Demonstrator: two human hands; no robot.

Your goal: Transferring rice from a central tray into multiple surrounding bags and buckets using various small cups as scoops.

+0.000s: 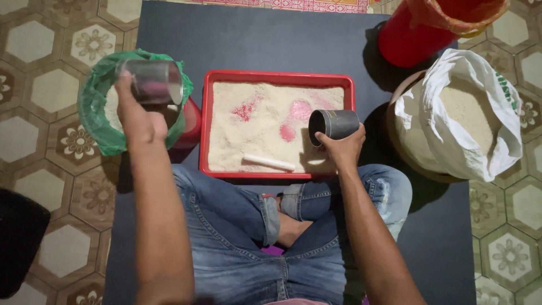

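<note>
The left hand (pixel 135 116) was clamped on a grey cup (pixel 152 82), tilted over a green-lined bucket (pixel 96 118) just left of the red tray (pixel 276 76). The right hand (pixel 341 148) gripped a dark pipe piece (pixel 334 124) above the tray's right end, over pale grain where a white stick (pixel 269 162) lay near the tray's front edge.

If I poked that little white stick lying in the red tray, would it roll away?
The white stick looks round and smooth, so it would probably roll a little. But it lies on loose pale grains in the red tray, which would likely slow it down quickly. It looks thin and short, so it is probably light and may snap if pressed hard.
</note>
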